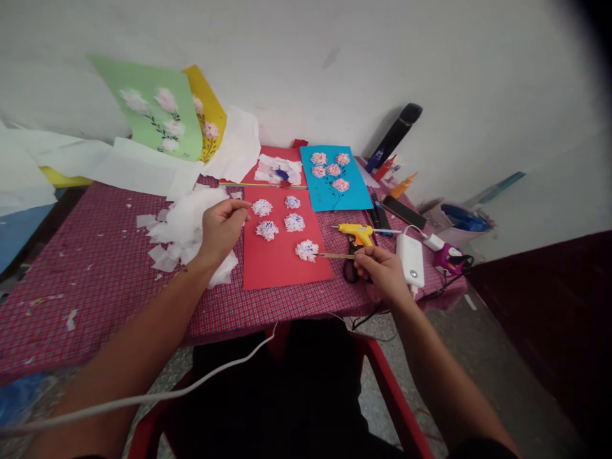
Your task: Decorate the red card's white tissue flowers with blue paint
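My right hand (pixel 380 271) pinches a thin brown stick (pixel 337 255). The stick's far tip touches a white tissue-paper flower (pixel 306 250) with dark blue flecks, near the lower right of the red paper sheet (pixel 277 268). Several similar flecked flowers, one being the upper-left flower (pixel 262 207), sit higher on the sheet. My left hand (pixel 222 228) hovers at the sheet's left edge, its fingers curled and the tips beside that upper-left flower; anything between them is too small to make out. White tissue pieces (pixel 179 220) lie in a pile just left of this hand.
A yellow glue gun (pixel 356 232) and black scissors (pixel 350 271) lie right of the sheet, near a white power bank (pixel 410 260). Behind are a blue flower card (pixel 329 197) and ink-stained tissue (pixel 280 171). A white cable (pixel 191 382) crosses in front of the table.
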{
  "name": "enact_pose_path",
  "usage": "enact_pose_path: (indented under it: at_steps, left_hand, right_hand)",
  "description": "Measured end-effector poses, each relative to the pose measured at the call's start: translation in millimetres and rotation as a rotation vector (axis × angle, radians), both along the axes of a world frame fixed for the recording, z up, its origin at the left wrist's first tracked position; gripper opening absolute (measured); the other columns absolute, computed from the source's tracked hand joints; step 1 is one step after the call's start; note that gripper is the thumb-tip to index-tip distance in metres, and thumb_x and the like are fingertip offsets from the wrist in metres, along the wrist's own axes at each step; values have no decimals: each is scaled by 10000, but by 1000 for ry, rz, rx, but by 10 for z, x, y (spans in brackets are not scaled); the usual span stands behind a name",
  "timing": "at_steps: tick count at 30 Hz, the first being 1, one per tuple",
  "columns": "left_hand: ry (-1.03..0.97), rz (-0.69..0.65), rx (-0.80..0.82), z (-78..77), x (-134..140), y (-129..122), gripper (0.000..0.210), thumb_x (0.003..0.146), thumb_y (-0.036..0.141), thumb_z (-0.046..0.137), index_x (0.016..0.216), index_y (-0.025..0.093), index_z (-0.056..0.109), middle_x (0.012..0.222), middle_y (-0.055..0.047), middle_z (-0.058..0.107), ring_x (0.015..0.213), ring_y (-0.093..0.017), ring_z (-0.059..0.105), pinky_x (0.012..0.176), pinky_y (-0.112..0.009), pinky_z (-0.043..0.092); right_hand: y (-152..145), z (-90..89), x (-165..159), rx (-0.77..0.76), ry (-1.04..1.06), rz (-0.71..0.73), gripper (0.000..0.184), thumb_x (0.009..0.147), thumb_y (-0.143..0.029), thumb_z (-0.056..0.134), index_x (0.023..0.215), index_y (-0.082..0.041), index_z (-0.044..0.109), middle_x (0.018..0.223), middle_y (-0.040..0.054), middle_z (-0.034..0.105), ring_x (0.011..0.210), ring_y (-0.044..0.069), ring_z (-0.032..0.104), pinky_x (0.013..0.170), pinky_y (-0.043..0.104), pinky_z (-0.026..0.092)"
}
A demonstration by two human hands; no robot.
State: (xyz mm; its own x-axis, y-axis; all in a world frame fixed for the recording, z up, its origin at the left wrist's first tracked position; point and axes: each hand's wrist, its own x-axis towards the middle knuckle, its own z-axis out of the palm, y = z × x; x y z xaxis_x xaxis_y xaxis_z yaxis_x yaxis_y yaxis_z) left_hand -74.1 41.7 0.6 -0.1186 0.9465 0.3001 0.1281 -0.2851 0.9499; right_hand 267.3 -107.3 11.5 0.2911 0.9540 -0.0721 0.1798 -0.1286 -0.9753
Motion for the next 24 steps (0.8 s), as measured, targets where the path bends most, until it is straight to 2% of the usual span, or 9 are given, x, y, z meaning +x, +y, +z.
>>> enact_pose_path:
  at_steps: [6,10,13,16,20,24]
  left_hand:
    - [-21,-7,-7,-3,-5,8,192,806,222,655,916,206,811,720,-7,722,644,-125,622,626,-264,482]
    - [-14,-18,-10,-8,-6,15,201,803,230,648,920,209,810,718,-9,723,638,-129,620,595,-257,475]
    - [-4,-11,-12,6,-9,5,204,801,228,643,914,211,812,723,-10,723,638,-131,619,582,-251,473]
    - [-13,-9,-17,22,-20,-3,204,802,237,647,917,214,813,726,-7,724,636,-131,619,579,-247,472]
    - [-19,-17,-25,34,-31,-7,201,798,254,653,919,217,810,729,-3,727,660,-142,639,597,-250,484]
    - [-20,-19,-24,38,-31,-7,199,804,259,647,917,222,806,730,2,726,655,-140,633,609,-255,491]
  right_hand:
    - [2,98,75,-52,-81,4,299,740,-455,808,828,-184,719,634,9,673,469,108,517,391,213,321]
    - [176,320,149,98,-103,-9,226,778,-406,794,789,-196,712,639,6,669,485,110,524,437,233,381]
    - [570,513,51,247,-186,-39,170,819,-369,739,828,-200,725,628,0,651,501,122,535,468,247,403]
    - [1166,578,-168,358,-373,-38,121,820,-302,673,834,-192,721,702,18,682,606,159,615,584,291,491]
    - [1968,443,-471,339,-608,-15,192,889,-269,561,900,-180,731,854,69,743,827,230,679,749,348,525]
    - [2435,267,-659,324,-779,20,227,901,-201,538,944,-159,756,990,110,776,954,257,687,867,363,495]
